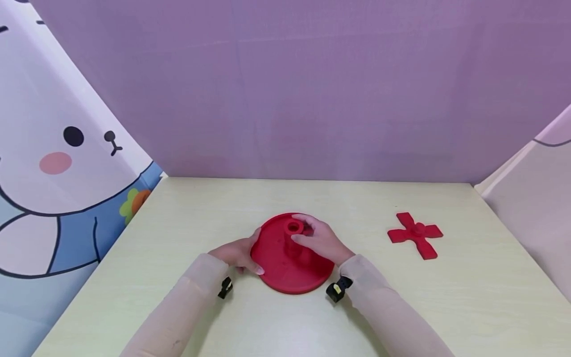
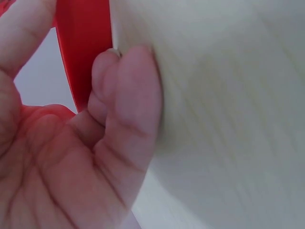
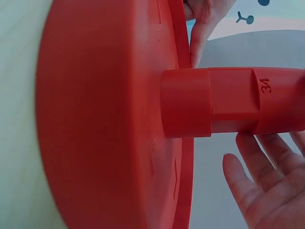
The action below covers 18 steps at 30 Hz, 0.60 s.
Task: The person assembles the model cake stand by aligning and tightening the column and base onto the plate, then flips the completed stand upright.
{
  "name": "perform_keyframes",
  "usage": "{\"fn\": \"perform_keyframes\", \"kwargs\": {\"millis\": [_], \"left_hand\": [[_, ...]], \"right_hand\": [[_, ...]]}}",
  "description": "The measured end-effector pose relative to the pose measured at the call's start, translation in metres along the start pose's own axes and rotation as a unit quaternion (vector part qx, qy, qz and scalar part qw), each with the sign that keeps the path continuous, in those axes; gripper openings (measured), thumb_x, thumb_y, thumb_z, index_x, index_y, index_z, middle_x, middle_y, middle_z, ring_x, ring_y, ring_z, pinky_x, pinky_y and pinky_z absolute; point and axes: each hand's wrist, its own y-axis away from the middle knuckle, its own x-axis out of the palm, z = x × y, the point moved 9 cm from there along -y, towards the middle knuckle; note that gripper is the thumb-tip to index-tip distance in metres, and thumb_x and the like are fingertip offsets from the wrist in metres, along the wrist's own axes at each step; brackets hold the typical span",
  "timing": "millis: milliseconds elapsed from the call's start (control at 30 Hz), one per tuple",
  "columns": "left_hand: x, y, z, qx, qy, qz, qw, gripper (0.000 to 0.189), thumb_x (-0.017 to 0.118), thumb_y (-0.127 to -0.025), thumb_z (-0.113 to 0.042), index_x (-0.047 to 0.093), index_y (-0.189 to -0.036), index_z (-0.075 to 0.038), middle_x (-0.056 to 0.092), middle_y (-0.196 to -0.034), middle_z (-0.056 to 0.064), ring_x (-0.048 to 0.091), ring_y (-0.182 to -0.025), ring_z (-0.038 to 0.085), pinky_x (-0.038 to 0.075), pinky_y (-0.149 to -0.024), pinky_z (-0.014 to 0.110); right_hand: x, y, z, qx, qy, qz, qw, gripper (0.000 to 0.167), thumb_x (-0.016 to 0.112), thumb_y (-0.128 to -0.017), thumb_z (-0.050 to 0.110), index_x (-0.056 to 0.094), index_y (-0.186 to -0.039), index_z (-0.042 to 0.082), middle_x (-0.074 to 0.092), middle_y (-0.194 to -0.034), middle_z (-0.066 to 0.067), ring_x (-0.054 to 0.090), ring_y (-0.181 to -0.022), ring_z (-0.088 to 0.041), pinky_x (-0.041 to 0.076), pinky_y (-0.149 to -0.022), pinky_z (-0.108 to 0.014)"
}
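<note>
A round red plastic base with a raised rim lies flat on the table. From its middle rises a red hollow tube, marked "34" in the right wrist view. My left hand grips the base's left edge, its fingers spread along the rim. In the left wrist view, some fingers of that hand curl beside the rim, close to the tabletop. With thumb and fingers, my right hand holds the upper part of the tube. The right wrist view shows its fingertips touching the tube's side; the thumb is mostly hidden there.
A red four-armed cross piece with a small central knob lies to the right on the pale wooden table. Behind the table hangs a purple cloth, and a cartoon-printed cloth is on the left.
</note>
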Motion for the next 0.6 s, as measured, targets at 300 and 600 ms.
{"fn": "perform_keyframes", "kwargs": {"millis": [300,600], "left_hand": [[0.0007,-0.0007,0.0021,-0.002,-0.001,0.001,1.0,0.118,0.085,-0.072,-0.017,0.002,-0.155,-0.011,0.041,-0.136,0.013,0.055,-0.078,0.023,0.05,-0.062,0.032],[0.0,-0.0014,0.002,0.003,-0.003,0.002,1.0,0.119,0.086,-0.07,-0.018,0.003,-0.155,-0.011,0.042,-0.134,0.013,0.054,-0.083,0.023,0.051,-0.062,0.033]], "right_hand": [[-0.0007,-0.0008,-0.0009,0.01,0.014,-0.015,0.9997,0.062,0.073,-0.083,0.009,0.046,-0.139,0.004,0.057,-0.121,-0.009,0.054,-0.109,-0.027,0.054,-0.079,-0.037],[-0.0002,-0.0013,-0.0002,0.005,0.029,-0.025,0.9993,0.05,0.074,-0.083,0.009,0.053,-0.128,0.005,0.06,-0.114,-0.008,0.056,-0.103,-0.025,0.054,-0.079,-0.036]]}}
